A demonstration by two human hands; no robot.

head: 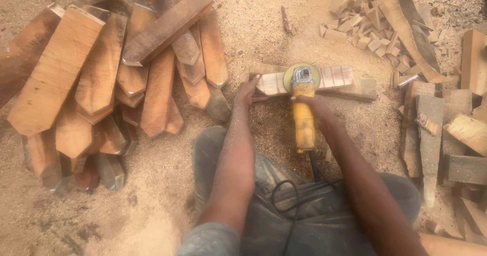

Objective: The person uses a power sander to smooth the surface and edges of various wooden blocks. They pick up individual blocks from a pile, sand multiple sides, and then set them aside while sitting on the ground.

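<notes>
Your left hand (249, 91) pins the plank (324, 78) just beside the grinder (303, 101) your right hand (309, 106) grips; a kick could cut fingers.

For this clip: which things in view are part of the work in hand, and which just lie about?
In hand:
left hand pressing the wood piece
right hand gripping the yellow angle grinder
grinder cable

Lying about:
pile of pointed boards
small offcuts
rough planks
sawdust floor

Sawdust floor (152, 205) – wood slats (101, 73), offcuts (365, 27).
</notes>
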